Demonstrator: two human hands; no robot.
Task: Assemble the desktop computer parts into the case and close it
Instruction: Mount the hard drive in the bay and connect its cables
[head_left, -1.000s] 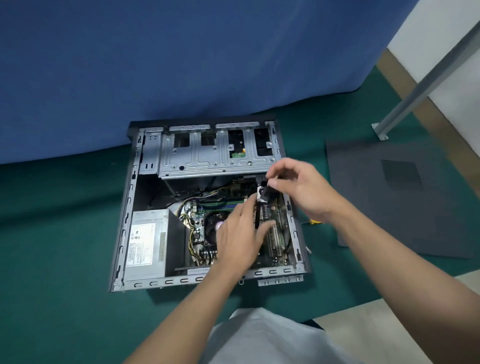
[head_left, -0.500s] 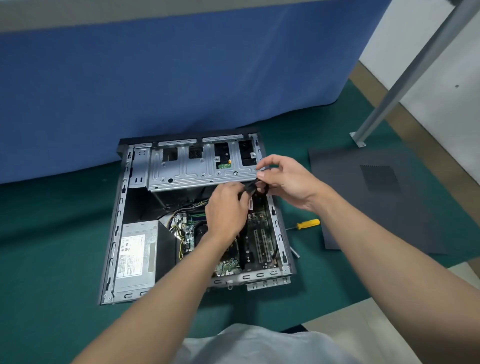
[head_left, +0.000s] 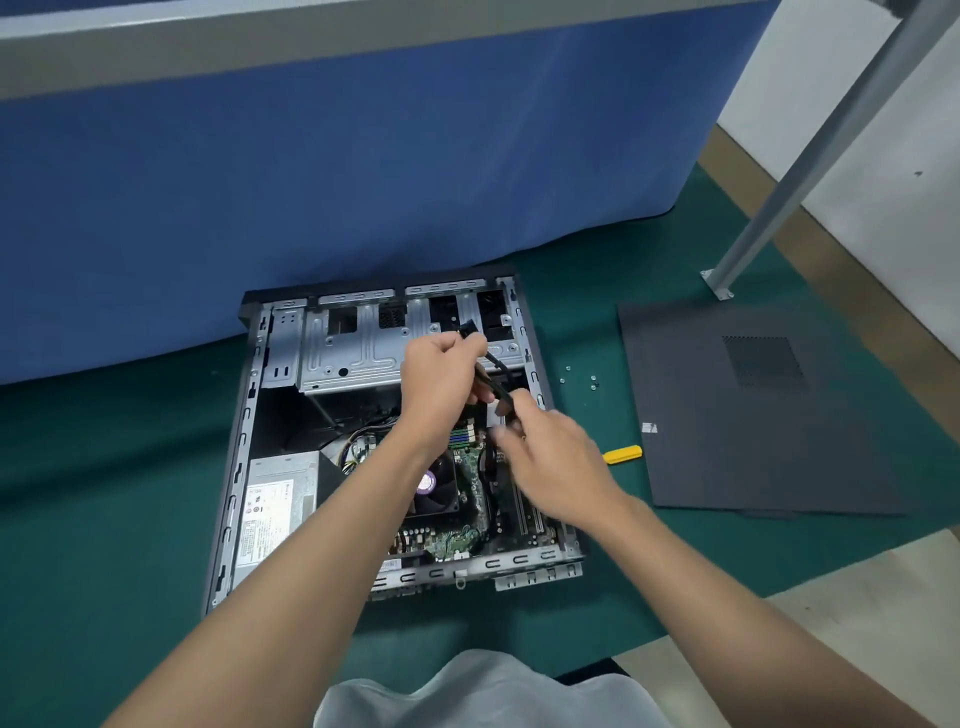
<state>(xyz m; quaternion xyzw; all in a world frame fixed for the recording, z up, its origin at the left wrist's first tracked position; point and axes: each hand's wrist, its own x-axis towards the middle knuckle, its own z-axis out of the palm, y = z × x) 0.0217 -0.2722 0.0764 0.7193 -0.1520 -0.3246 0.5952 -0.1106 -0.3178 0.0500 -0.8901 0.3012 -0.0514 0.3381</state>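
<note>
Cable (head_left: 492, 383): black, light, limp; above the open case (head_left: 243, 441), near the drive cage.
Left hand (head_left: 441, 379): you grip it just below the connector (head_left: 470, 328).
Right hand (head_left: 550, 462): pinches the lower run; blurred.
Hold: probably the plug body, not the wires.

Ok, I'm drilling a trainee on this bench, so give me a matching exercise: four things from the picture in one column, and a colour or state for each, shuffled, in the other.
Things
1. power supply
2. side panel
3. screwdriver
4. black cable

States
A. yellow handle, lying on the mat
B. gripped by the left hand
C. silver with a white label, inside the case
D. dark grey with a mesh vent, flat on the mat

Pairs: 1-C, 2-D, 3-A, 4-B
</note>
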